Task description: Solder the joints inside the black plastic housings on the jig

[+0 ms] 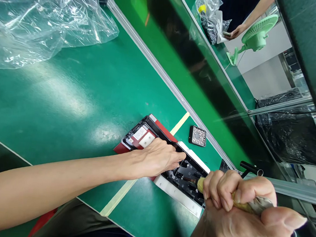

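A long black plastic housing (191, 166) lies diagonally on the green bench, with red outer parts and white strips along its sides. Its far-left end holds a pale plate and a printed label. My left hand (160, 156) is closed over the middle of the housing, its fingertips partly hidden. Wrapped in a fist, my right hand (237, 206) grips a yellow-handled screwdriver (200, 185), thumb stretched out. The screwdriver's dark shaft points into the housing's open interior; whether its tip touches a screw cannot be made out.
A small black tray (197, 136) of tiny metal screws sits beyond the housing. Crumpled clear plastic (52, 28) covers the upper left. A metal rail (150, 51) borders the bench. Past the partition are a co-worker's hand (236, 31) and a green fan (258, 35).
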A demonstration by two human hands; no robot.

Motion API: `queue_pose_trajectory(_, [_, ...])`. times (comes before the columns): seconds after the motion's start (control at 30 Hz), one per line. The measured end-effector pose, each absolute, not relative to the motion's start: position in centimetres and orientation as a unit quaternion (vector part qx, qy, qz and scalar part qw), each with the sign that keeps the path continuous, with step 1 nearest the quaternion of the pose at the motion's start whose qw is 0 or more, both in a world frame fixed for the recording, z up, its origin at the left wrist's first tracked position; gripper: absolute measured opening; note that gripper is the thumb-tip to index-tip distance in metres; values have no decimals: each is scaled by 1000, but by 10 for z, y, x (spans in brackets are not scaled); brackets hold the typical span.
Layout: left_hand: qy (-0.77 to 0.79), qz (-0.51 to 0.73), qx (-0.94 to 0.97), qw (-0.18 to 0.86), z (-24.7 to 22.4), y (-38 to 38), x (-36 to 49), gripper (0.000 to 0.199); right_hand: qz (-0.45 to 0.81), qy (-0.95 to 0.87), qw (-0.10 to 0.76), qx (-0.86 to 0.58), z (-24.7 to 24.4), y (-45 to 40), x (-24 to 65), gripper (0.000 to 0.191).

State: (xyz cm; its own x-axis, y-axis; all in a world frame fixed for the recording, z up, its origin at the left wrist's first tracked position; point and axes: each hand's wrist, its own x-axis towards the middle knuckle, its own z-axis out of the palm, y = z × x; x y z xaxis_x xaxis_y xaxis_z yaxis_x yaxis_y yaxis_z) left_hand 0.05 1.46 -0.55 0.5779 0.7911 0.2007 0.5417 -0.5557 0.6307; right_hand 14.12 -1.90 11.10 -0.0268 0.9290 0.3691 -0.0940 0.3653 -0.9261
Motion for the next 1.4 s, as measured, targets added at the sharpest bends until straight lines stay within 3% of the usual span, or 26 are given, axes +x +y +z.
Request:
queue_pose_trajectory(0.2, [389, 257, 844, 266, -8, 15, 1, 18, 427, -572, 593, -371, 112, -20, 142, 49])
queue_pose_trajectory(0.97, [384, 236, 855, 259, -5, 15, -2, 17, 416, -547, 605, -401, 113, -23, 140, 49])
queue_pose_trajectory(1.4, [400, 229, 861, 213, -21, 15, 5, 19, 499, -560, 561, -350, 118, -21, 156, 37])
